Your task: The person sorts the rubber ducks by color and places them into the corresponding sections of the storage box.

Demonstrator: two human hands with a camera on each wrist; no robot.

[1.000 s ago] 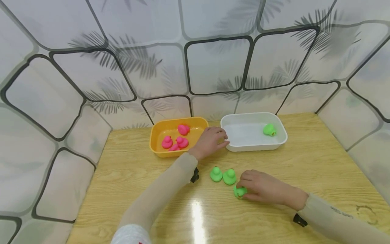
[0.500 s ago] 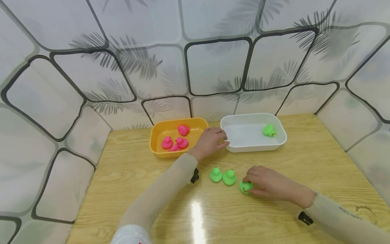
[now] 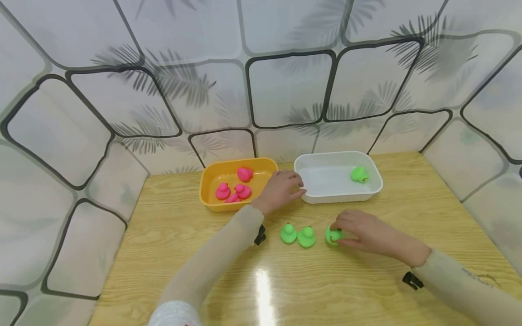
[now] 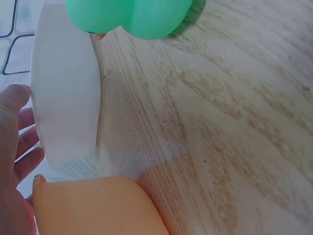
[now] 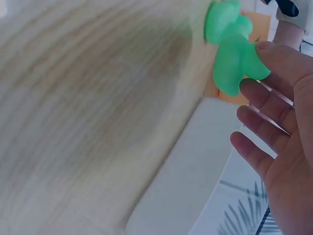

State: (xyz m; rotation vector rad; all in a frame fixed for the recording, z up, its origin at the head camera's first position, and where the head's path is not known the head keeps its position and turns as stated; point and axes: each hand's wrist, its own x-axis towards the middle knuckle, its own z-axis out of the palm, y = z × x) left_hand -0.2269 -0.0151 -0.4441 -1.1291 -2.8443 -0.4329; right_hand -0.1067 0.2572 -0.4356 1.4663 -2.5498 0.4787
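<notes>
In the head view my right hand (image 3: 367, 232) pinches a green rubber duck (image 3: 333, 235) by its head. Thumb and forefinger grip it in the right wrist view, where the duck (image 5: 229, 66) appears close over the wood and the other fingers are spread. Two more green ducks (image 3: 288, 233) sit side by side to its left. My left hand (image 3: 281, 190) reaches across the right end of the orange tray (image 3: 212, 206), its fingertips at the left rim of the white tray (image 3: 338, 198). Those fingers are relaxed around the rim's edge in the left wrist view.
Several pink ducks (image 3: 243, 191) lie in the orange tray. One green duck (image 3: 360, 174) is at the right end inside the white tray. Both trays stand at the back of the wooden table (image 3: 195, 262), close to a patterned wall covering (image 3: 285, 90).
My right hand has moved away from me and a little to the right, taking the pinched green duck away from the other two. My left hand stays in place.
</notes>
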